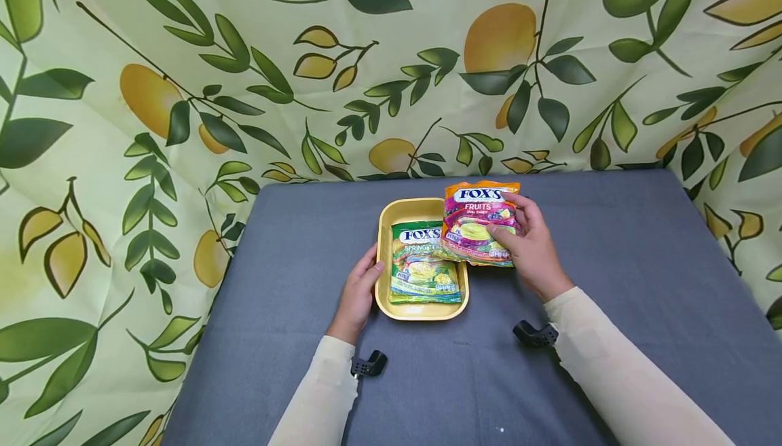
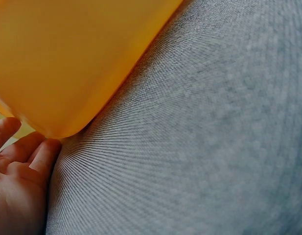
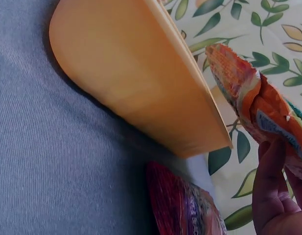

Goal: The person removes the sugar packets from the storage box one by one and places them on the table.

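Right hand (image 1: 530,250) pinches an orange-and-pink Fox's Fruits candy bag (image 1: 478,223) by its side edge, holding it tilted over the far right corner of a yellow tray (image 1: 421,310). Left hand (image 1: 359,290) rests relaxed fingers against the tray's left wall. Between the hands, a green Fox's Spring Tea bag (image 1: 423,265) lies flat inside. Both crinkly pouches look light, soft and slippery, best gripped at a sealed edge.

Grey cloth-covered table (image 1: 611,263) — a yellow tray (image 1: 386,229) sits directly on it.
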Demonstrator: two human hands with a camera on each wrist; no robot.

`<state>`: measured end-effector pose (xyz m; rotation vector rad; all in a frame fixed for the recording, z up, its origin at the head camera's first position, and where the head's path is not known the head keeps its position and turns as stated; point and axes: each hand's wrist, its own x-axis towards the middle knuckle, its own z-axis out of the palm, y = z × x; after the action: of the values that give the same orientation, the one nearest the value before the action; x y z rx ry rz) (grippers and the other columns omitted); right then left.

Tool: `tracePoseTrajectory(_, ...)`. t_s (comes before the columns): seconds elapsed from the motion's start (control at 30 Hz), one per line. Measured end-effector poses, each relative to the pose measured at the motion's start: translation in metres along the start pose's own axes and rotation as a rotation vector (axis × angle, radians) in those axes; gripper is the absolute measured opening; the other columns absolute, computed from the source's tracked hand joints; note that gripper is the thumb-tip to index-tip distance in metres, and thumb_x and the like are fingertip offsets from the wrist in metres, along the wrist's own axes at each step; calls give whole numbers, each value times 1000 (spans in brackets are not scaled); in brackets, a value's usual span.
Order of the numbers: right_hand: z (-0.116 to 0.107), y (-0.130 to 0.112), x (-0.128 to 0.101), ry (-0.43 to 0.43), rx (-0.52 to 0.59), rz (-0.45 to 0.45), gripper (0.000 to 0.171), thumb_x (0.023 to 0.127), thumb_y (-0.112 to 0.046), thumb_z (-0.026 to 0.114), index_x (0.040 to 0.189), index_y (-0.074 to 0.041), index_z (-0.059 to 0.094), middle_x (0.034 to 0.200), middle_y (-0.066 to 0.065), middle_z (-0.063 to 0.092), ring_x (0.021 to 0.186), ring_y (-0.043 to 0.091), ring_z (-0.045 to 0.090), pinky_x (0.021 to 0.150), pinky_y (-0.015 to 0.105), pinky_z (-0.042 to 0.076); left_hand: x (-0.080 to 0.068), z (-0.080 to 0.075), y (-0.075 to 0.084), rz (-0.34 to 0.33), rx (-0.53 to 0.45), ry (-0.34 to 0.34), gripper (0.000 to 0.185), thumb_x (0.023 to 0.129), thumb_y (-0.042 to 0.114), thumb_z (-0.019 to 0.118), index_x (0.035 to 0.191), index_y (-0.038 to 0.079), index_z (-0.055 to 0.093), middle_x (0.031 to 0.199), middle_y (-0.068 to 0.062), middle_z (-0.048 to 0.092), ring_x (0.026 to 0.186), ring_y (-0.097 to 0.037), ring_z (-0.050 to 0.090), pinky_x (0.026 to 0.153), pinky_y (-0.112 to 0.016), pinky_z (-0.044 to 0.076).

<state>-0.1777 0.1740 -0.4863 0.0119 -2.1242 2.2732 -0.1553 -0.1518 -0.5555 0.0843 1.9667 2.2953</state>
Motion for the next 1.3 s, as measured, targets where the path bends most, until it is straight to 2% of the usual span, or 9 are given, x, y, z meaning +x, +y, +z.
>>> tracePoseTrajectory(0.17,-7,0,-1,45,6,2,53,112,-21,64,161,-15,43,144,16,53,109,19,69,85,26,62,0,0,0,-8,1,4,57,114,14,49,167,-2,37,168,-21,41,150,-34,44,118,-40,43)
tracePoseTrajectory(0.37,-15,-1,0,92,69,-11,44,112,-18,63,154,-15,49,140,13,55,106,20,68,83,26,62,0,1,3,-15,-7,7,57,114,15,51,168,-1,38,169,-19,41,151,-33,42,118,-38,42)
tracePoseTrajectory(0.83,-44,-6,-4,101,146,-4,47,111,-16,66,154,-17,47,142,9,53,111,20,67,83,28,63,-1,0,2,-11,-10,4,57,114,14,51,168,-1,37,168,-20,41,151,-34,43,118,-39,42)
tracePoseTrajectory(1.3,-93,1,-4,65,188,15,49,110,-14,66,155,-20,47,139,6,58,102,14,74,79,29,63,0,1,2,-19,-24,10,57,114,15,51,167,0,39,166,-21,45,146,-35,48,116,-40,45)
